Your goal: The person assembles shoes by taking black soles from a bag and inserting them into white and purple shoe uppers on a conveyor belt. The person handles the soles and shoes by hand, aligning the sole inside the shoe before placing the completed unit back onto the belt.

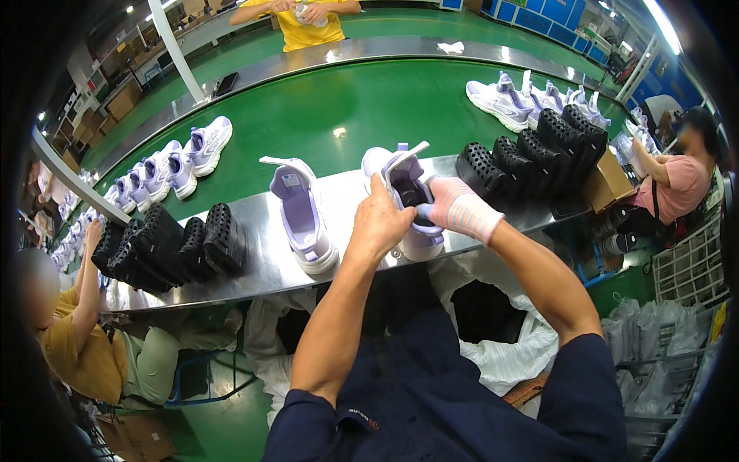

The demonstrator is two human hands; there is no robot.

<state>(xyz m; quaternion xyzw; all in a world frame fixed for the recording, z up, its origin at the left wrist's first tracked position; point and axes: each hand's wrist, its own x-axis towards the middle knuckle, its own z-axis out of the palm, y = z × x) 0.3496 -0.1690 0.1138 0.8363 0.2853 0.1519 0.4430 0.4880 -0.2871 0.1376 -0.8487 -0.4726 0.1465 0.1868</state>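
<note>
A white and lilac sneaker [423, 245] stands at the metal counter's edge in front of me, heel toward me and tongue pulled up. My bare left hand [383, 219] grips its left side. My right hand [462, 212], in a pale striped knit glove with coloured fingertips, is closed at the right of the collar, thumb at the opening. Some of its fingers are hidden. Something black [409, 192] shows inside the shoe; I cannot make out its full shape. To the left, apart from both hands, a second white and lilac sneaker [314, 254] stands with its tongue up.
Black perforated plastic forms [223, 239] stand left on the counter, and more black forms [481, 169] right. Sneakers [208, 146] line the green belt [331, 104] on both sides. White-lined bins [508, 362] sit below. Co-workers are left, right and across. A cardboard box [608, 181] is at right.
</note>
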